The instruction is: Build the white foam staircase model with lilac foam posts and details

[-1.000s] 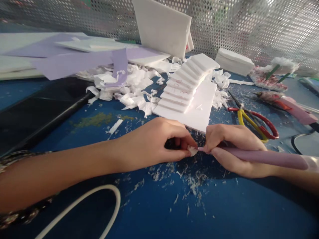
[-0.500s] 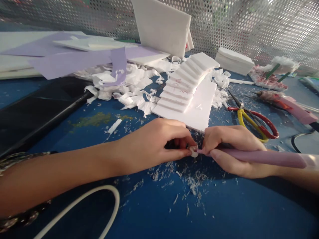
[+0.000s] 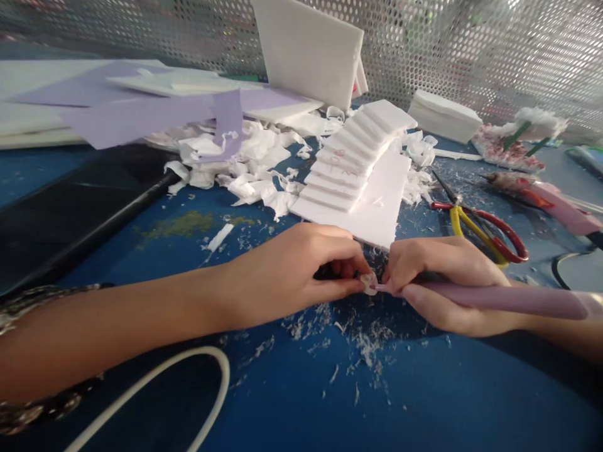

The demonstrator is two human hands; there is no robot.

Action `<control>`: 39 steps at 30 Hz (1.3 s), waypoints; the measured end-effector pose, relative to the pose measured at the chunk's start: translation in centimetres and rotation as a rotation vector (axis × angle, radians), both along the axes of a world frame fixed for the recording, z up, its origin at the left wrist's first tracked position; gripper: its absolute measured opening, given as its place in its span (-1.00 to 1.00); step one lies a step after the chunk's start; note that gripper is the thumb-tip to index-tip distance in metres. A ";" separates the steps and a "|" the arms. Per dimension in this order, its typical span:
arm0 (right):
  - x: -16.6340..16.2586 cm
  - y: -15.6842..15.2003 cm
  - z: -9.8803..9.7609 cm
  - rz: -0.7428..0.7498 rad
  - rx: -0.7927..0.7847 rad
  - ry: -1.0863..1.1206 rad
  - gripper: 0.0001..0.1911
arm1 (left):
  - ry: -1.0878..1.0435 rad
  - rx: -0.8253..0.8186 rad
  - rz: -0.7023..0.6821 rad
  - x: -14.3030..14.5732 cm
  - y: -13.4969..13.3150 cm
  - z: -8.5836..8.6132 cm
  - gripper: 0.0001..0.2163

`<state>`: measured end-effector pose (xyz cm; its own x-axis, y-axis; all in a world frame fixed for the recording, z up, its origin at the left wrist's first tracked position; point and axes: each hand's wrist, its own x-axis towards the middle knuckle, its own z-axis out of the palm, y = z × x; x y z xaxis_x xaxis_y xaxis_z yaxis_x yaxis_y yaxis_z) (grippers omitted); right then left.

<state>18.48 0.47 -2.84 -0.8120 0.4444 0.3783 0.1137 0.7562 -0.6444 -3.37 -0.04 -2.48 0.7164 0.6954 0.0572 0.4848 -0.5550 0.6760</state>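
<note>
Between thumb and fingertips, my left hand [image 3: 311, 270] pinches a small whitish piece [image 3: 369, 284], too small to name more exactly. My right hand [image 3: 443, 282] is closed round a purple pen-shaped tool [image 3: 509, 297], held like a pencil and nearly level. Its thin tip meets the right side of the small piece. Both hands are just above the blue table [image 3: 424, 389]. White shavings [image 3: 370, 348] lie scattered below the fingertips. Behind the hands, thin white foam slabs [image 3: 346, 166] overlap in a fanned row on a flat white sheet [image 3: 384, 207].
Scissors-like cutters with red and yellow handles [image 3: 494, 235] and a pink glue gun [image 3: 568, 204] lie at right. Crumpled white scraps [image 3: 254, 157], purple sheets [image 3: 141, 119] and a black flat object [image 3: 89, 207] occupy the left. A white cable [image 3: 221, 376] loops in front. Perforated metal [image 3: 424, 50] stands behind.
The small piece has turned slightly in my left fingertips and shows more of its face. The tool's tip stays against it. The whole view has shifted slightly.
</note>
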 end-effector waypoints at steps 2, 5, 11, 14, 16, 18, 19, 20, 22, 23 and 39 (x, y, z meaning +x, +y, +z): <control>0.0 0.0 0.1 -0.008 0.016 -0.034 -0.90 | -0.005 0.012 0.000 0.0 0.0 0.0 -0.90; 0.1 0.0 0.2 -0.024 0.011 -0.048 -0.89 | -0.009 0.011 -0.009 0.0 0.0 0.0 -0.90; 0.0 0.0 0.2 0.009 0.031 -0.053 -0.89 | -0.030 0.032 -0.002 0.0 0.1 -0.2 -0.90; 0.0 0.1 0.2 -0.019 0.028 -0.026 -0.88 | -0.017 0.013 0.001 0.0 0.1 -0.1 -0.89; 0.0 0.1 0.3 0.002 0.017 -0.030 -0.89 | -0.010 0.010 -0.006 0.0 0.1 0.0 -0.89; 0.0 0.1 0.4 0.025 0.021 -0.050 -0.90 | -0.010 0.017 -0.010 0.0 0.1 0.1 -0.88; 0.0 0.1 0.4 0.029 0.030 -0.058 -0.90 | -0.010 0.018 -0.012 0.0 0.1 0.1 -0.87; 0.0 0.1 0.4 0.029 0.040 -0.059 -0.90 | -0.011 0.016 -0.012 0.0 0.1 0.2 -0.88; 0.1 0.1 0.3 0.012 0.046 -0.055 -0.89 | -0.010 0.000 -0.017 0.0 0.1 0.2 -0.90; 0.2 0.1 0.3 0.005 0.040 -0.051 -0.89 | -0.008 -0.010 -0.020 0.1 0.1 0.2 -0.90; 0.2 0.3 0.2 0.049 0.012 -0.026 -0.92 | -0.006 -0.002 -0.037 0.1 0.2 0.1 -0.91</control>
